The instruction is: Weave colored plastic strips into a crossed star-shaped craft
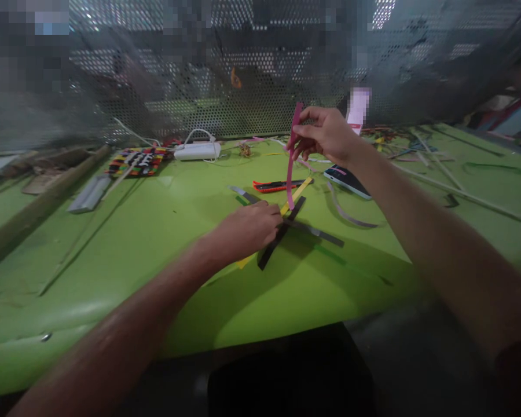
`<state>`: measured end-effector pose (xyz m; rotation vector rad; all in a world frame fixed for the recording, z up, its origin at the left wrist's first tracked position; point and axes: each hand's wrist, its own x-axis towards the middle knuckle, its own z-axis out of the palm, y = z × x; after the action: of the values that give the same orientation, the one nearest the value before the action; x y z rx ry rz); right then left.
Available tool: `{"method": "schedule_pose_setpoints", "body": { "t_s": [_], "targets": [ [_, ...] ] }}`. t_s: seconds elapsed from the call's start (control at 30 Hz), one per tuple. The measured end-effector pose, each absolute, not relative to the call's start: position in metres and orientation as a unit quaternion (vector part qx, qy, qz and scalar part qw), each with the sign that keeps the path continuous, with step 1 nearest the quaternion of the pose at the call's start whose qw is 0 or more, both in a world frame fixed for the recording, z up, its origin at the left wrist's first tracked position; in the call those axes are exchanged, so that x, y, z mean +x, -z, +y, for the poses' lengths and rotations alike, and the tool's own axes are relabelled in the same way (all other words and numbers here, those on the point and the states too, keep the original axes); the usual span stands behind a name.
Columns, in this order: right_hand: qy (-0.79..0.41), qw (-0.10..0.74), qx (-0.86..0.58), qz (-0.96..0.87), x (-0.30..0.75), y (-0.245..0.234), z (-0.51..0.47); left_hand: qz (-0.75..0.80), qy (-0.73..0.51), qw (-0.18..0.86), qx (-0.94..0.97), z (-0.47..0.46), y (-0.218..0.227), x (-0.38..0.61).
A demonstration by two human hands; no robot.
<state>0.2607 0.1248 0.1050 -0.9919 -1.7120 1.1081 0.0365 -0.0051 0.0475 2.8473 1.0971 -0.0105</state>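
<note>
Two hands working flat strips at the middle of the green table (pixel 156 231).
The left hand (pixel 247 229) presses down on crossed black, grey and yellow flat strips (pixel 286 229); the right hand (pixel 325 134) pinches a long pink flat strip (pixel 292 156) upright above them, its lower end near the crossing, toward the far edge.

A pink strip (pixel 289 174) is held nearly upright, pinched near its top by the right hand (pixel 325 136), with its lower tip hanging just beside the right end of the orange cutter (pixel 273 186). Just in front of the cutter, a black strip (pixel 271 252), a yellow strip (pixel 298 193) and a grey strip (pixel 321 234) are laid flat and crossed like a star, pressed at the crossing by the left hand (pixel 252 226).
</note>
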Motion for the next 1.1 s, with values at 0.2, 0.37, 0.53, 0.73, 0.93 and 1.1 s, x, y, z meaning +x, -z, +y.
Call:
{"method": "schedule_pose_setpoints", "body": {
  "t_s": [0.2,0.37,0.53,0.73,0.93,1.1],
  "targets": [
    [-0.437,0.382,-0.381,-0.72,0.251,-0.106,0.124,0.364,0.018,0.038,0.93,-0.008,-0.051,0.035],
    [-0.427,0.371,-0.392,-0.726,0.252,-0.103,0.123,0.36,0.009,0.03,0.933,-0.01,-0.05,0.034],
    [-0.429,0.359,-0.396,-0.728,0.25,-0.099,0.126,0.351,0.004,0.039,0.936,-0.009,-0.05,0.032],
    [-0.429,0.353,-0.391,-0.734,0.253,-0.09,0.134,0.33,0.021,0.046,0.943,-0.009,-0.052,0.029],
    [-0.414,0.331,-0.397,-0.749,0.249,-0.076,0.134,0.318,0.022,0.015,0.948,-0.01,-0.049,0.031],
    [-0.42,0.221,-0.435,-0.765,0.233,-0.066,0.115,0.328,0.025,0.019,0.944,-0.013,-0.049,0.033]
  ]
}}
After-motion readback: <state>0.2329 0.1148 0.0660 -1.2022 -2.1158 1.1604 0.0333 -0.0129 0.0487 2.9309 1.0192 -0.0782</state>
